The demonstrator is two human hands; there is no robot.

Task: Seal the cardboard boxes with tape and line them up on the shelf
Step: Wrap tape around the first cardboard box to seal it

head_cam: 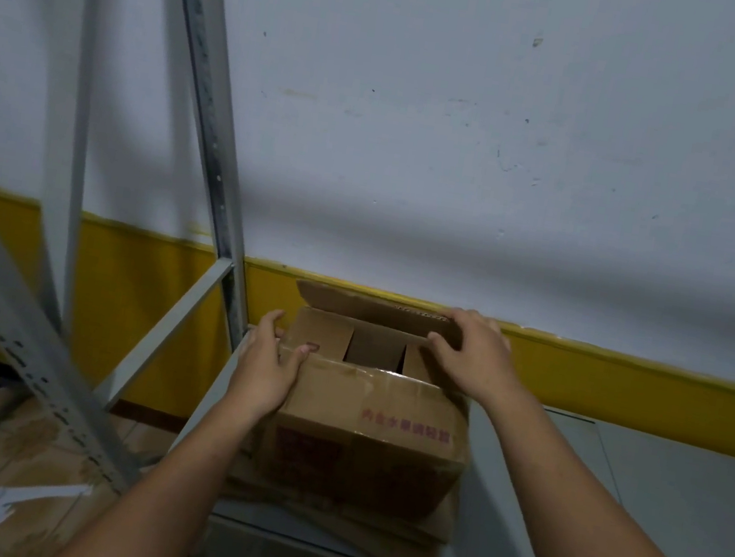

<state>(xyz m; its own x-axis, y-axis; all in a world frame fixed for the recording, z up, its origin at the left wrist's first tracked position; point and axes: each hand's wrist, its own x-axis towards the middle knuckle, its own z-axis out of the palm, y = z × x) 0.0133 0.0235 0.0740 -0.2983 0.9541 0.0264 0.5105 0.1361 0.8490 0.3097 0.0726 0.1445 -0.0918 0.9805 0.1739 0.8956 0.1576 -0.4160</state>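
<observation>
The brown cardboard box (362, 425) with red printing on its front sits in the lower middle of the frame. It rests on a layer of flattened cardboard sheets (366, 526) lying on the grey metal shelf (655, 512), close to the yellow-banded wall (625, 393). Its top is not yet closed: the two short inner flaps (324, 334) are folded in with a dark gap between them, the near flap (370, 376) lies roughly flat, and the far flap (370, 309) stands up. The left hand (269, 366) grips the box's near-left top corner, thumb on the near flap and fingers down the side. The right hand (471, 353) holds the far flap at its right end, fingers curled over its edge. The likeliest trouble, as I judge it, is an uneven close: pulled from one end only, the far flap may come down skewed and leave the seam crooked or overlapping, which tape would bridge poorly. The near flap looks creased and springy, so it could lift once the left hand lets go. The loose sheets underneath could let the box slide or tip under a downward press. No tape roll is visible, so both flaps may spring open while a hand goes to fetch one.
</observation>
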